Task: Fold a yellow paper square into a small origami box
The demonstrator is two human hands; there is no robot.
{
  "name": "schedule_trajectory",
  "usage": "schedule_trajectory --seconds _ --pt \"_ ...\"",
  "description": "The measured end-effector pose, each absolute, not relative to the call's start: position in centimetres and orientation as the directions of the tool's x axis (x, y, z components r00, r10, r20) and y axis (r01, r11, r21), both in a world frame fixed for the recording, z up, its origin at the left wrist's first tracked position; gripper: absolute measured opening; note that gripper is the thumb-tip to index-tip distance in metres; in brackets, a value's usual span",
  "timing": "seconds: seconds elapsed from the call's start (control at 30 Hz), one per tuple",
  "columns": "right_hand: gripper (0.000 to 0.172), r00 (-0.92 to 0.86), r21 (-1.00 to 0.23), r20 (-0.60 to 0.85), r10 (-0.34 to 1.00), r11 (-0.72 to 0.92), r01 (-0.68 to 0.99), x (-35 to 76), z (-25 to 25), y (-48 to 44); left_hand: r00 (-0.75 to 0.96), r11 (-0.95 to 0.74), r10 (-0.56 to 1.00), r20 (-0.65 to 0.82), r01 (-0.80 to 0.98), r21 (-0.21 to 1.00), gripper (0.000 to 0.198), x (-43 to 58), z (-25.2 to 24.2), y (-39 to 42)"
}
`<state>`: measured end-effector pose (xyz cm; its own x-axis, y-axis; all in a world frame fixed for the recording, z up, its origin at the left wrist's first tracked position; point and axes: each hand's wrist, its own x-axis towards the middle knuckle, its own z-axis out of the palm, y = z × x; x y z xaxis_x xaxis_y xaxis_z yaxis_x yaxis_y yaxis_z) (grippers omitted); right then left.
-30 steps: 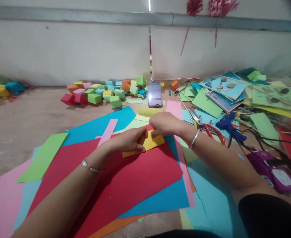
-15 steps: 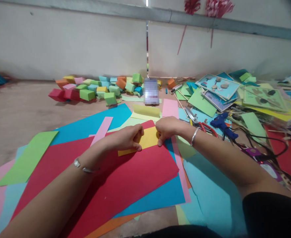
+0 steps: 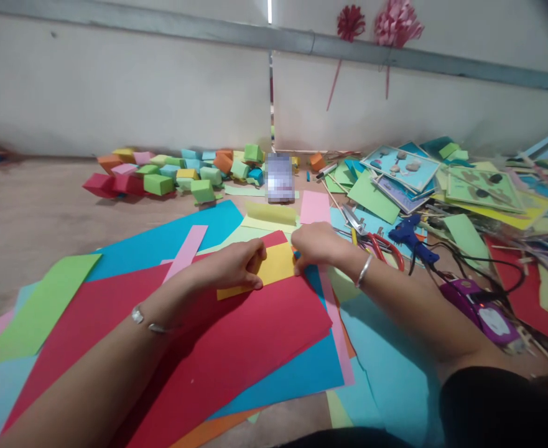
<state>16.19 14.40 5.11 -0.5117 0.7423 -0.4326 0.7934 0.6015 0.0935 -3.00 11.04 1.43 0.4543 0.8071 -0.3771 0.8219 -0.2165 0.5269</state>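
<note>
A yellow paper strip (image 3: 277,266) lies across a large red paper sheet (image 3: 250,336). My left hand (image 3: 241,264) has its fingers curled over the strip, the thumb pressing on its lower edge. At the strip's right end my right hand (image 3: 313,246) is closed, thumb and fingertips pinching the paper; the exact grip is partly hidden by the fingers. Beneath the red sheet shows a blue sheet (image 3: 297,373). A pink strip (image 3: 187,252) rests just beyond my left wrist, and a folded pale yellow paper (image 3: 271,214) lies beyond both hands.
Several coloured paper cubes (image 3: 159,183) line the wall, left of a phone (image 3: 280,177). To the right lie red-handled scissors (image 3: 385,249), a blue glue gun (image 3: 411,236) with a black cord, a purple device (image 3: 479,311) and framed pictures (image 3: 404,167). A green strip (image 3: 45,305) lies left.
The view has shifted slightly, so everything sits a little farther left and lower. Both hands keep their places on the yellow strip, with hardly any visible movement of the paper.
</note>
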Motion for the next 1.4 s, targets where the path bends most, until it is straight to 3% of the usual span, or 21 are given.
schedule_trajectory --seconds 0.1,0.17,0.27,0.37,0.67,0.9,0.97,1.03,1.1,1.17,1.2,1.27,1.4 --pt "0.039 -0.439 0.150 -0.327 0.837 0.505 0.850 18.4 5.4 15.1 0.465 -0.226 0.798 -0.383 0.820 0.525 0.038 -3.0 1.9 10.9" --pt "0.034 -0.440 0.124 -0.287 0.851 0.489 0.864 19.4 5.4 15.4 0.498 -0.262 0.784 -0.372 0.807 0.530 0.037 -2.8 2.2 10.6" --pt "0.022 -0.491 0.019 -0.235 0.839 0.509 0.861 19.8 4.8 15.8 0.482 -0.272 0.796 -0.368 0.826 0.493 0.037 -2.1 2.5 10.0" --pt "0.019 -0.536 -0.099 -0.161 0.829 0.526 0.844 19.6 3.9 16.1 0.380 -0.262 0.852 -0.361 0.906 0.333 0.042 -1.0 2.6 9.4" --pt "0.018 -0.585 -0.378 -0.040 0.810 0.529 0.759 20.1 3.2 17.1 0.458 -0.458 0.848 -0.266 0.886 0.066 0.016 0.9 2.6 8.4" --pt "0.019 -0.556 -0.597 0.065 0.829 0.479 0.644 20.3 2.2 18.1 0.393 -0.402 0.911 -0.122 0.914 -0.057 0.028 1.7 2.3 7.6" --pt "0.023 -0.541 -0.658 0.115 0.833 0.471 0.587 20.3 2.2 18.2 0.302 -0.308 0.950 0.084 0.948 0.083 0.031 1.3 2.3 7.8" --pt "0.036 -0.528 -0.813 0.129 0.839 0.395 0.429 20.4 2.3 18.2 0.068 -0.214 0.946 0.316 0.864 0.455 0.026 0.6 2.3 8.1" --pt "0.051 -0.538 -0.962 0.101 0.837 0.220 0.162 20.5 2.4 17.9 -0.187 -0.183 0.909 0.372 0.622 0.761 0.020 -0.1 2.2 8.5" --pt "0.051 -0.554 -0.997 0.081 0.829 0.073 -0.036 20.2 2.3 17.5 -0.283 -0.165 0.901 0.330 0.480 0.861 0.019 -0.5 1.9 9.0" --pt "0.044 -0.550 -0.996 0.084 0.831 0.062 -0.059 20.0 2.1 17.2 -0.286 -0.161 0.906 0.313 0.453 0.877 0.020 -0.7 1.7 9.1" --pt "0.030 -0.522 -0.995 0.096 0.848 0.087 -0.041 19.3 1.8 16.5 -0.273 -0.158 0.920 0.282 0.401 0.903 0.022 -0.8 1.3 9.4" --pt "0.021 -0.490 -0.996 0.075 0.869 0.092 0.012 18.0 1.0 15.4 -0.246 -0.132 0.949 0.198 0.262 0.956 0.028 -1.0 1.0 9.8"
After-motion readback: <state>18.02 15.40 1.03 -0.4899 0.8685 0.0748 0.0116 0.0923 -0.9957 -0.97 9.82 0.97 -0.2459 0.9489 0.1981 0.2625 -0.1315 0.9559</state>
